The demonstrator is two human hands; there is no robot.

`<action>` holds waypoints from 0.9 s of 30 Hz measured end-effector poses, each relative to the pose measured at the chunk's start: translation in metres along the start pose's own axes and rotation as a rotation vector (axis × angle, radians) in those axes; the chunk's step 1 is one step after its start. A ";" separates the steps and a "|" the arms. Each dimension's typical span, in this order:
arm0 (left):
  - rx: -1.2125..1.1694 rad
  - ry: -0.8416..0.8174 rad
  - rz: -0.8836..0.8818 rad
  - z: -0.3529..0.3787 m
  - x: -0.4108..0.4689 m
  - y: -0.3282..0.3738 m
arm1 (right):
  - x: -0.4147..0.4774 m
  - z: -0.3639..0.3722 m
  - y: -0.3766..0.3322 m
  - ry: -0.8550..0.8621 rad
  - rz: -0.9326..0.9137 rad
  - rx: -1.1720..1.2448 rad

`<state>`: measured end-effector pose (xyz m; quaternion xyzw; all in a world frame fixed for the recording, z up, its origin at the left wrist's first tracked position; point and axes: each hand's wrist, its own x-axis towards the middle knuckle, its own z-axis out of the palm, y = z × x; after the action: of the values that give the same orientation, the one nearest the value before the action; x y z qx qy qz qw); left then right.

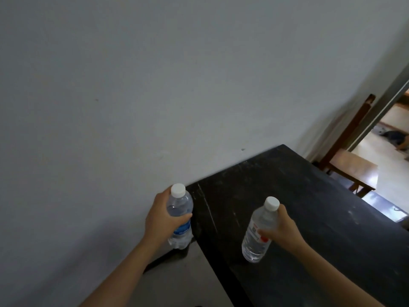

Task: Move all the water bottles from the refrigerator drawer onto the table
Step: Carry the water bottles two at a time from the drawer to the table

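Now the right hand grips a red-labelled water bottle round its middle, above the near part of the dark table; whether its base touches the top I cannot tell. The left hand wraps a blue-labelled water bottle just off the table's left edge, over the floor. This looks like the set-down step: lower the right bottle upright, then bring the left one across onto the surface.

A brown wooden chair is set by a big grey wall, which is spread out to the left of the chair. A grey door frame is seen just behind the chair. Past the chair, a shiny floor is lit up.
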<state>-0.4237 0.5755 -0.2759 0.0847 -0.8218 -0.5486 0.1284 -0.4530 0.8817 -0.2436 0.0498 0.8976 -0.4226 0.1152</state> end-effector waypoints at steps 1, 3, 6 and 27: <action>-0.001 0.020 0.008 0.008 0.010 0.005 | 0.011 -0.004 0.000 0.007 -0.004 -0.010; -0.010 0.063 0.017 0.026 0.030 0.016 | 0.033 -0.011 -0.002 0.036 -0.025 -0.041; -0.042 0.129 0.040 0.052 0.052 0.027 | 0.058 -0.018 -0.008 0.064 -0.032 -0.066; 0.125 -0.029 0.006 0.167 0.186 0.019 | 0.156 -0.041 -0.020 0.226 0.078 -0.008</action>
<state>-0.6518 0.6777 -0.2972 0.0822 -0.8565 -0.4971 0.1124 -0.6150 0.8988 -0.2425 0.1314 0.9039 -0.4059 0.0299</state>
